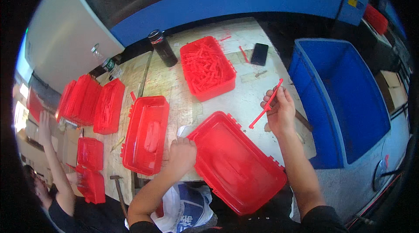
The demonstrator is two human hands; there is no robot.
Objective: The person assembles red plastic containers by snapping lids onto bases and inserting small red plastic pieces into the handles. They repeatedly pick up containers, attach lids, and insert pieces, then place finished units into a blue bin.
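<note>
My right hand is raised over the right side of the table, its fingers closed around a thin red plastic bar with small raised parts along it. The bar slants, its lower end toward the middle of the table. At the front edge lies a large shallow red plastic box shell, tilted, with hinge-like notches along its rim. My left hand has its fingers curled over the shell's left edge. Left of that hand, a second red box shell rests on the table with a pale reddish shape in it.
Beyond the shells stands a red bin full of red plastic pieces. Nearby are a dark bottle, a phone and a hammer. A large blue crate stands at right. A co-worker handles red boxes at left.
</note>
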